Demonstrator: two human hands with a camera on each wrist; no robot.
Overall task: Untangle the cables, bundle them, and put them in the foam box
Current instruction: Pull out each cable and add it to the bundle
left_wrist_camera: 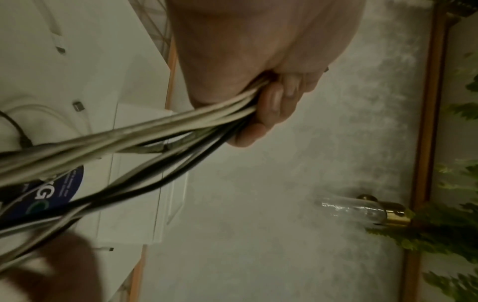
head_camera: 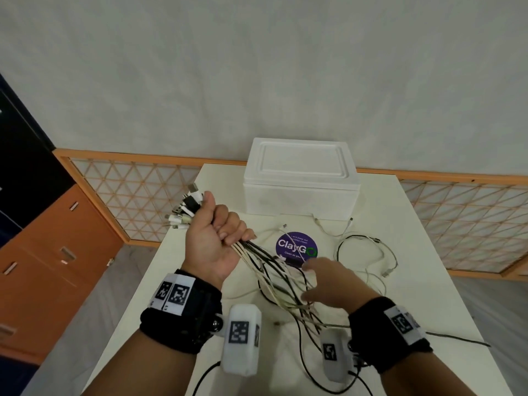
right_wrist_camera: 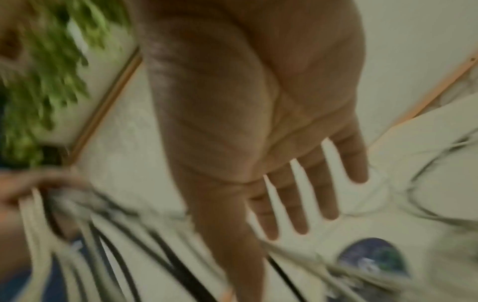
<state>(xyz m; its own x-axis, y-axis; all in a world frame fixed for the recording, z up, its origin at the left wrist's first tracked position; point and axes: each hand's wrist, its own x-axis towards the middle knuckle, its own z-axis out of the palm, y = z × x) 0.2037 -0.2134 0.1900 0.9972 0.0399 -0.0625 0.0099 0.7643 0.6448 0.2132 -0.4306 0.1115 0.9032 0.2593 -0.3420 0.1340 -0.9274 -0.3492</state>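
1. Above the white table (head_camera: 414,212), a bunch of white and black USB cables (head_camera: 257,252) is gathered at the plug ends (head_camera: 185,207), its tails trailing down onto the tabletop.
2. The left hand (head_camera: 214,238) is clenched round that bunch; the right hand (head_camera: 331,281) is spread flat, fingers apart, among the trailing strands and holding nothing.
3. Several loose cables (head_camera: 368,247) lie near the ClayGo sticker (head_camera: 295,247).
4. The foam box (head_camera: 300,178) stands behind, lid on.
5. Judged step: untangling, gathering. Next: comb tails straight, collect strays.

A round purple sticker (head_camera: 296,248) lying on the white worktop (head_camera: 400,270) is showing "ClayGo" in large white letters, with cables partly covering it. Smaller lines above and below are reading only partly, the lower beginning "Clean as you".
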